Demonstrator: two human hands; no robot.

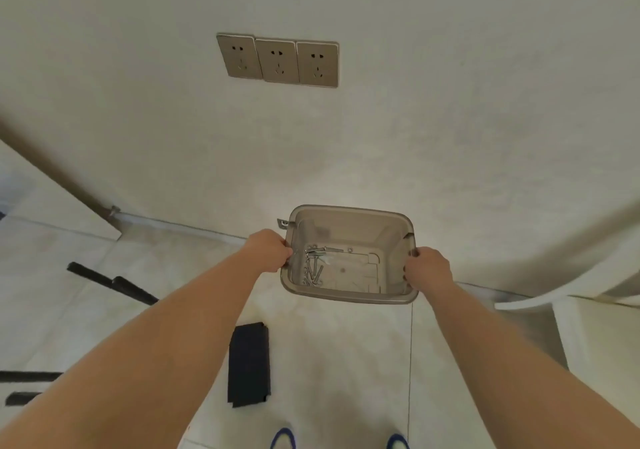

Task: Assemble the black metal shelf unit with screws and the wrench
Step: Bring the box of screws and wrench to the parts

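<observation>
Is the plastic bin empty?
No, screws lie at the bottom of the bin, which the left hand and right hand grip.

Pale tiled floor [346, 362], one grout line running toward the viewer on the right. Flat black rectangular piece [248, 365] lies on it near centre. Two black tubes [110, 282] lie at a slant, end to end, to the left. Two more black bars [27, 386] at the left edge, one above the other, cut by the frame. Blue shoe tips [284, 438] at the bottom edge. White board [52, 202] far left.
</observation>
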